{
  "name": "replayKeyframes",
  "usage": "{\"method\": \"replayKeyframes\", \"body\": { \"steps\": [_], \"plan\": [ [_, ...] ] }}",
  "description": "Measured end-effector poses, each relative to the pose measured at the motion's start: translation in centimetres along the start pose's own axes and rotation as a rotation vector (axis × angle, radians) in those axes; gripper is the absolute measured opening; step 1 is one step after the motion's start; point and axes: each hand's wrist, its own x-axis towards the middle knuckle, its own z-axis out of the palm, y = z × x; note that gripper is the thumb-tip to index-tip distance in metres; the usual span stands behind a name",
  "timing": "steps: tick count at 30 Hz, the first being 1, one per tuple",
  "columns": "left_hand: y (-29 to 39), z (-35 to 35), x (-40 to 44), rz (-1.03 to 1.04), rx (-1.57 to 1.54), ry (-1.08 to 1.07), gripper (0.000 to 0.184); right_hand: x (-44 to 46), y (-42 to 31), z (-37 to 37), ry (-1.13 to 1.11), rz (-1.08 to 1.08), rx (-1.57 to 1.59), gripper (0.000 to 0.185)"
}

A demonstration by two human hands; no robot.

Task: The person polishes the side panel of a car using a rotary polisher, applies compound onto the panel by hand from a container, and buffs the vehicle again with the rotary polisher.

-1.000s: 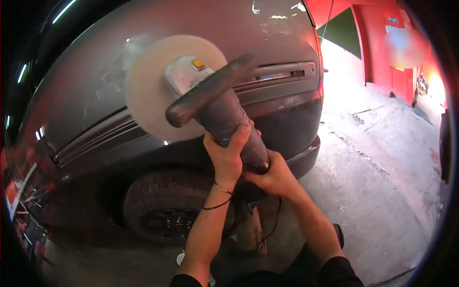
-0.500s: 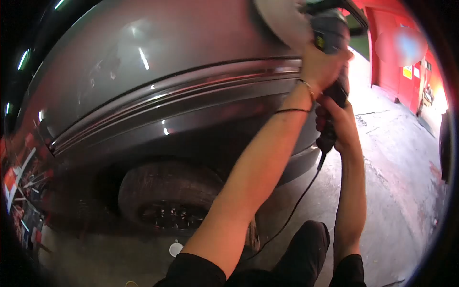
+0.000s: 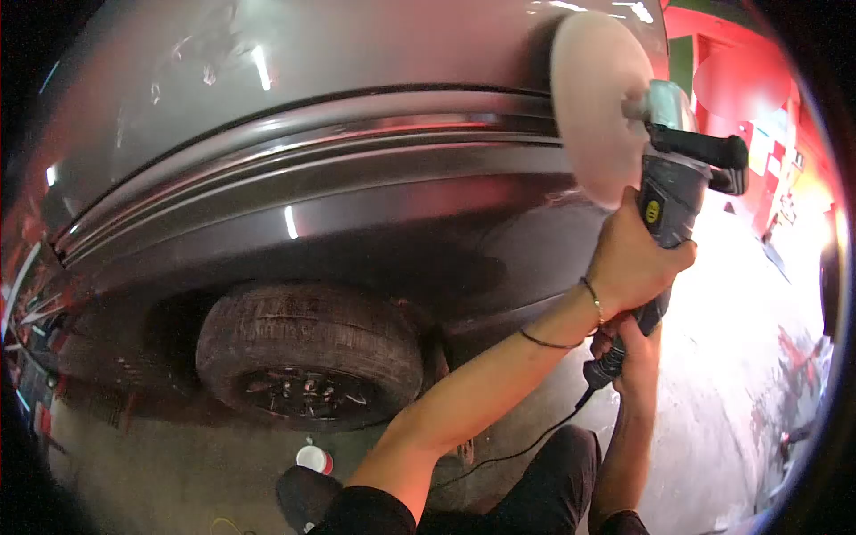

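Nearest to me is my dark-trousered leg [image 3: 557, 477], with the black cord [image 3: 535, 443] passing beside it and rising to the butt of the polisher [image 3: 670, 201]. My right hand [image 3: 633, 352] is curled closed around the narrow rear grip, just above where the cord enters. My left hand [image 3: 635, 259], two thin bands on its wrist, is wrapped firmly about the thicker body ahead of it, the thumb showing along the right side.

The polisher is to the right of centre, beside the car panel [image 3: 401, 53]. Its long axis runs from the cord end up and slightly right to the pale metal head; the black side handle [image 3: 700, 145] juts to the right. The round pad [image 3: 599, 111] stands steeply on edge, its working face turned left to the panel; I can't tell how hard it bears there.

Half a second ago the head was cut off by the top of my view; now it has come down whole into sight. A second ago it was nearer the middle, leaning up and left.

Beyond my left forearm are the tyre [image 3: 303, 339] and a white cup [image 3: 314, 458] on the floor [image 3: 713, 428]. Farthest off, at the right, is a red wall [image 3: 713, 53].
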Motion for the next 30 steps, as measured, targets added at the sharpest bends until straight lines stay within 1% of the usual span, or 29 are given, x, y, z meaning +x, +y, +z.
{"method": "replayKeyframes", "body": {
  "steps": [1, 3, 5, 7, 9, 11, 12, 13, 14, 16, 17, 19, 20, 21, 23, 24, 25, 27, 28, 29, 30],
  "plan": [
    [0.6, 0.0, -0.6, 0.044, -0.021, 0.032, 0.066, -0.4, -0.5, 0.3, 0.017, -0.002, -0.021, 0.009],
    [1.4, -0.3, -1.6, 0.083, -0.082, 0.014, 0.063, -1.3, -1.0, 0.3, -0.040, -0.050, -0.136, 0.008],
    [3.2, -1.8, -2.2, 0.061, -0.118, 0.037, 0.062, -2.5, -3.0, 2.6, -0.015, -0.056, -0.264, 0.010],
    [6.1, -3.2, -2.3, 0.065, -0.153, 0.029, 0.063, -3.1, -5.3, 4.4, -0.011, -0.015, -0.311, 0.012],
    [8.2, -3.9, -2.4, -0.026, -0.247, 0.000, 0.059, -4.3, -8.3, 6.5, 0.012, 0.049, -0.369, 0.013],
    [9.3, -3.7, -3.5, -0.012, -0.249, -0.012, 0.056, -6.4, -10.0, 7.6, 0.056, 0.068, -0.413, 0.010],
    [8.4, -3.7, -4.8, -0.003, -0.283, -0.024, 0.052, -7.7, -9.2, 7.5, 0.074, 0.081, -0.433, 0.008],
    [8.9, -4.2, -4.8, 0.010, -0.320, -0.028, 0.048, -7.9, -9.7, 8.4, 0.083, 0.075, -0.439, 0.008],
    [9.2, -4.4, -4.6, 0.013, -0.326, -0.035, 0.048, -8.0, -10.2, 8.9, 0.090, 0.084, -0.457, 0.009],
    [9.1, -4.3, -3.8, 0.024, -0.389, -0.089, 0.040, -8.1, -10.7, 9.2, 0.123, 0.089, -0.468, 0.013],
    [9.1, -4.2, -3.2, 0.022, -0.388, -0.090, 0.040, -7.6, -11.2, 9.6, 0.142, 0.086, -0.461, 0.018],
    [9.4, -4.5, -1.8, 0.147, -0.365, -0.062, 0.035, -6.8, -11.8, 10.9, 0.178, 0.078, -0.455, 0.021],
    [9.9, -4.4, -1.2, 0.166, -0.446, -0.082, 0.042, -6.2, -12.2, 11.2, 0.160, 0.049, -0.474, 0.022],
    [10.3, -4.7, -0.4, 0.163, -0.444, -0.088, 0.042, -5.6, -12.5, 11.5, 0.147, 0.027, -0.492, 0.023],
    [10.3, -5.5, 1.3, 0.183, -0.400, -0.094, 0.034, -3.8, -12.5, 12.3, 0.145, -0.006, -0.506, 0.020],
    [10.6, -6.1, 2.1, 0.168, -0.428, -0.144, 0.031, -3.0, -12.2, 12.7, 0.130, -0.038, -0.521, 0.018],
    [10.3, -6.4, 2.6, 0.157, -0.422, -0.137, 0.031, -2.2, -11.5, 12.7, 0.126, -0.025, -0.516, 0.018],
    [10.0, -6.8, 3.5, 0.056, -0.377, -0.217, 0.031, -0.8, -9.6, 12.2, 0.145, -0.068, -0.408, 0.020],
    [8.5, -6.0, 3.9, 0.093, -0.356, -0.167, 0.032, -0.5, -8.7, 11.7, 0.150, -0.066, -0.352, 0.020],
    [6.3, -5.0, 4.1, 0.093, -0.347, -0.162, 0.032, -0.3, -7.6, 10.7, 0.143, -0.063, -0.346, 0.020],
    [5.0, -4.1, 4.2, 0.125, -0.286, -0.143, 0.032, -0.4, -7.0, 9.9, 0.187, -0.014, -0.291, 0.020]
  ]
}}
